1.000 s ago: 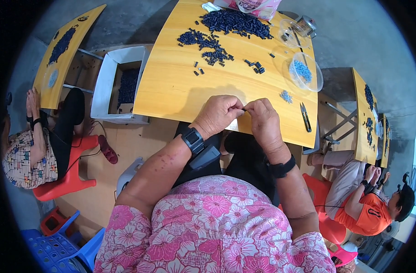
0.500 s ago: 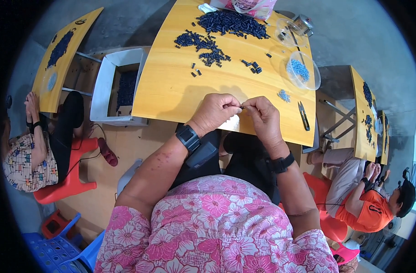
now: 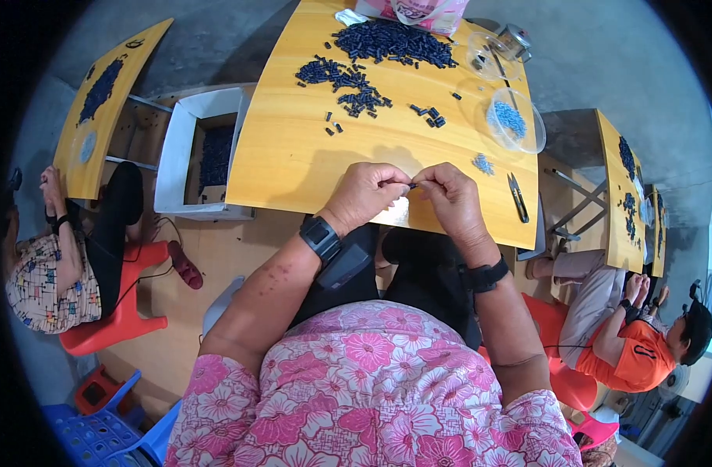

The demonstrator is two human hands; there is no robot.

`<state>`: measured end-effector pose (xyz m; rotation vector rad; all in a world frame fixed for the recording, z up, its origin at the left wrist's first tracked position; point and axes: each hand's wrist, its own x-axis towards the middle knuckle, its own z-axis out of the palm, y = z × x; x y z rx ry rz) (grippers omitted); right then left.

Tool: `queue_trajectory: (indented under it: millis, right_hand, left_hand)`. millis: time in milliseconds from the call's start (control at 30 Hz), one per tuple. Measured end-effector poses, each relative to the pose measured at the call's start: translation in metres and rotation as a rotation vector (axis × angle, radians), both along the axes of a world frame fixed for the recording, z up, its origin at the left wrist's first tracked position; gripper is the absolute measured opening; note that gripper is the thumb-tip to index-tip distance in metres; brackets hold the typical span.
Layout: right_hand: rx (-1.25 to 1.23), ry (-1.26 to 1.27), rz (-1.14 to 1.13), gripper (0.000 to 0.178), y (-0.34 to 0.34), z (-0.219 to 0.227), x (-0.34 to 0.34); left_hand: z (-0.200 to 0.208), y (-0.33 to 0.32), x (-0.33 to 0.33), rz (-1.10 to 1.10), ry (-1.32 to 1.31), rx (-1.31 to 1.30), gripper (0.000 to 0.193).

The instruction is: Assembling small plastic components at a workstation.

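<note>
My left hand and my right hand meet at the near edge of the yellow table. Both are closed in a pinch, fingertips almost touching, on one small dark cylindrical piece mostly covered by the fingers. Beyond them lies a big heap of small dark cylindrical pieces, with a looser spread in front of it. Several more pieces lie apart to the right. Right of my hands are a little pile of light-blue bits and black-handled thread snips.
A clear round tub of blue bits stands at the table's right, beside another clear tub and a metal cup. A pink bag sits at the far edge. A white box stands left. People sit at side tables.
The view has shifted very slightly. My hands stay pinched together at the table edge, with only a small movement of the fingers around the dark piece.
</note>
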<state>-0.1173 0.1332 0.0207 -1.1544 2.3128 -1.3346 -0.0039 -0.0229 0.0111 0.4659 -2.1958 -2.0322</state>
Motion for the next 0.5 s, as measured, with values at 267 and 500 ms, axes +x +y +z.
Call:
queue_trajectory:
  millis: [267,500]
  right_hand:
    - [0.059,-0.228,-0.024,0.008,0.001,0.008,0.000]
    - [0.099,-0.413,-0.034,0.009,0.001,0.017,0.000]
  left_hand:
    - [-0.002,-0.001,0.000,-0.013,-0.002,-0.040,0.017]
    - [-0.004,0.001,0.000,-0.005,0.029,-0.168,0.016]
